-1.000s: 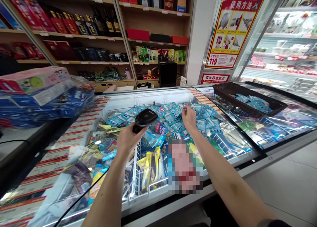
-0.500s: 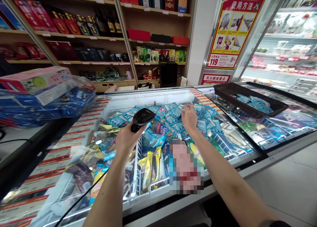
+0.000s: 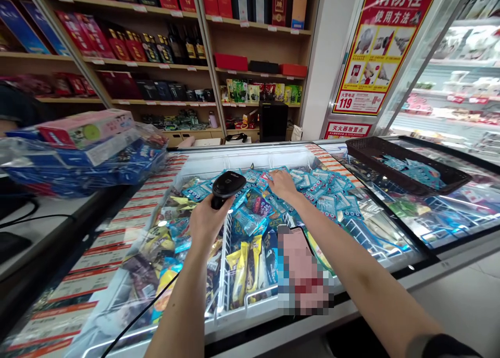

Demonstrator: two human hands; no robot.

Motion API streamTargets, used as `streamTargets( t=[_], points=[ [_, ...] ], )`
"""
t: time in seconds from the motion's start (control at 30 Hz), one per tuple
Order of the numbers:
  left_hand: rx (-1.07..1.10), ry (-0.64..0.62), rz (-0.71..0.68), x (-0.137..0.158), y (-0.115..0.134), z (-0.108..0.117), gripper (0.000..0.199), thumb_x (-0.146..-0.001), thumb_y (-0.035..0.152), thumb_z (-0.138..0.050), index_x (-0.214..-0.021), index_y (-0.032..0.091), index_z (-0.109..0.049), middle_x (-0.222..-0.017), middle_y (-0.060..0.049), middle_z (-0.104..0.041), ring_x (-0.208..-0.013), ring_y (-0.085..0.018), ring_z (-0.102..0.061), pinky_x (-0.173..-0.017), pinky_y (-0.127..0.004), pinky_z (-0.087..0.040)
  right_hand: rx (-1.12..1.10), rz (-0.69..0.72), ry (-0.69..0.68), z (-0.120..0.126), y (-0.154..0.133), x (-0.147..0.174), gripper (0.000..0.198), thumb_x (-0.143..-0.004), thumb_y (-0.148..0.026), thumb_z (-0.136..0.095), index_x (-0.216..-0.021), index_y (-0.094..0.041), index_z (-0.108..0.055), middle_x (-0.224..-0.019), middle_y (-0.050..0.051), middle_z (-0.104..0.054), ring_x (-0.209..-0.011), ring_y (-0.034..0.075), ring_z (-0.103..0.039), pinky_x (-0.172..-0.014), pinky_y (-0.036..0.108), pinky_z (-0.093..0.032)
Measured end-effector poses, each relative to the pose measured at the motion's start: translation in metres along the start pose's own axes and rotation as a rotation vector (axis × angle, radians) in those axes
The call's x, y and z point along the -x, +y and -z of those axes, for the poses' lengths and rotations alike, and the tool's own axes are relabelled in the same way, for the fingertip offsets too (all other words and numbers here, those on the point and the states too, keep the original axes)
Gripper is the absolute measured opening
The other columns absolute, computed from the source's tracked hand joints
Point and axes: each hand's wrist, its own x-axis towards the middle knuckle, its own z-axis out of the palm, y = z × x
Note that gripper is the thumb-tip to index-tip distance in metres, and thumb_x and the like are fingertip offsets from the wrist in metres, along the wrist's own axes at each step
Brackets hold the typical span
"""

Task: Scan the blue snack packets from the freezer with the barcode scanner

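Observation:
My left hand (image 3: 207,220) is wrapped round the handle of a black barcode scanner (image 3: 228,185), its head tilted over the freezer and its cable running down along my forearm. My right hand (image 3: 284,185) is at the spread of small blue printed packets (image 3: 332,188) on the freezer's glass top, palm down with fingers reaching over some of them. Its fingertips are small and partly hidden among the packets. Between my forearms lies a phone (image 3: 299,254), largely covered by a blurred patch.
Ice creams in yellow wrappers (image 3: 244,267) lie in wire baskets beneath the glass. A brown tray (image 3: 457,183) with more blue packets stands at right. Plastic-wrapped boxes (image 3: 97,160) are stacked at left. Behind the freezer rise shelves (image 3: 258,24) of boxes and bottles.
My right hand has moved left across the blue packets. The scanner stays in my left hand, held nearly the same way. The view has turned slightly left.

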Motion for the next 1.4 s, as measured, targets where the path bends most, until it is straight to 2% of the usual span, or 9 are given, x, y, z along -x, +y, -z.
streamTargets(
  t=[0.13,0.3,0.4,0.6,0.73,0.87,1.07,1.23,1.4],
  points=[
    [0.008,0.008,0.022,0.0,-0.002,0.001,0.061,-0.072,0.073,-0.047,-0.097,0.022,-0.068,-0.076,-0.007,-0.071,-0.073,-0.025,-0.063,-0.056,-0.027,-0.035,-0.006,0.062,-0.085,-0.012,-0.008,-0.02,0.04,-0.09,-0.017,-0.041,-0.128,-0.015,-0.054,-0.125,0.012,-0.061,-0.112,0.024,-0.056,-0.092,0.035,-0.042],
    [0.027,-0.003,0.018,0.0,-0.002,0.003,0.059,-0.073,0.072,-0.047,-0.096,0.022,-0.069,-0.075,-0.006,-0.071,-0.072,-0.025,-0.063,-0.056,-0.027,-0.035,-0.008,0.169,-0.178,-0.035,-0.014,-0.031,0.061,-0.082,-0.006,-0.046,-0.141,-0.021,-0.041,-0.149,0.006,-0.038,-0.134,0.024,-0.037,-0.105,0.036,-0.034],
    [0.042,0.002,0.036,0.001,-0.001,0.005,0.057,-0.073,0.07,-0.048,-0.095,0.021,-0.068,-0.076,-0.007,-0.071,-0.074,-0.025,-0.064,-0.057,-0.027,-0.037,0.011,0.258,-0.215,-0.038,-0.017,-0.028,0.06,-0.081,-0.004,-0.044,-0.139,-0.019,-0.045,-0.146,0.006,-0.044,-0.134,0.023,-0.037,-0.108,0.036,-0.031],
    [0.056,0.057,0.089,0.003,0.001,0.01,0.052,-0.073,0.064,-0.051,-0.097,0.02,-0.068,-0.075,-0.007,-0.07,-0.08,-0.027,-0.066,-0.06,-0.028,-0.042,-0.004,0.314,-0.178,-0.024,-0.028,-0.015,0.042,-0.087,-0.011,-0.042,-0.124,-0.02,-0.06,-0.119,0.012,-0.063,-0.114,0.025,-0.055,-0.099,0.038,-0.039],
    [0.061,0.074,0.11,0.004,0.001,0.012,0.052,-0.073,0.064,-0.051,-0.097,0.021,-0.068,-0.076,-0.007,-0.07,-0.081,-0.028,-0.067,-0.061,-0.028,-0.043,-0.078,0.226,-0.169,-0.023,-0.034,-0.017,0.035,-0.092,-0.02,-0.042,-0.121,-0.02,-0.06,-0.117,0.011,-0.064,-0.11,0.024,-0.058,-0.096,0.035,-0.041],
    [0.07,0.059,0.105,0.004,0.0,0.014,0.051,-0.073,0.063,-0.051,-0.098,0.021,-0.067,-0.076,-0.007,-0.07,-0.081,-0.028,-0.067,-0.061,-0.028,-0.043,-0.097,0.134,-0.155,-0.03,-0.034,-0.026,0.051,-0.089,-0.027,-0.053,-0.138,-0.012,-0.043,-0.135,0.017,-0.051,-0.12,0.025,-0.052,-0.093,0.031,-0.043],
    [0.085,0.042,0.078,0.002,-0.005,0.013,0.054,-0.074,0.065,-0.049,-0.097,0.02,-0.067,-0.077,-0.008,-0.07,-0.079,-0.028,-0.066,-0.06,-0.028,-0.041,-0.136,0.054,-0.192,-0.034,-0.031,-0.032,0.047,-0.08,-0.036,-0.067,-0.12,-0.013,-0.058,-0.12,0.015,-0.061,-0.114,0.025,-0.057,-0.091,0.03,-0.044],
    [0.075,0.032,0.071,0.001,-0.008,0.01,0.06,-0.073,0.071,-0.047,-0.097,0.02,-0.068,-0.079,-0.008,-0.071,-0.078,-0.027,-0.066,-0.058,-0.028,-0.039,-0.214,-0.054,-0.031,-0.024,-0.031,-0.027,0.059,-0.074,-0.041,-0.072,-0.123,-0.012,-0.056,-0.12,0.016,-0.058,-0.11,0.024,-0.057,-0.09,0.03,-0.043],
    [0.058,0.023,0.054,0.001,-0.005,0.008,0.059,-0.073,0.07,-0.048,-0.097,0.02,-0.068,-0.079,-0.008,-0.071,-0.075,-0.026,-0.064,-0.058,-0.028,-0.037,-0.33,-0.151,0.133,0.0,-0.021,-0.01,0.031,-0.077,-0.046,-0.065,-0.092,-0.019,-0.064,-0.091,0.005,-0.066,-0.088,0.019,-0.061,-0.079,0.029,-0.045]
  ],
)
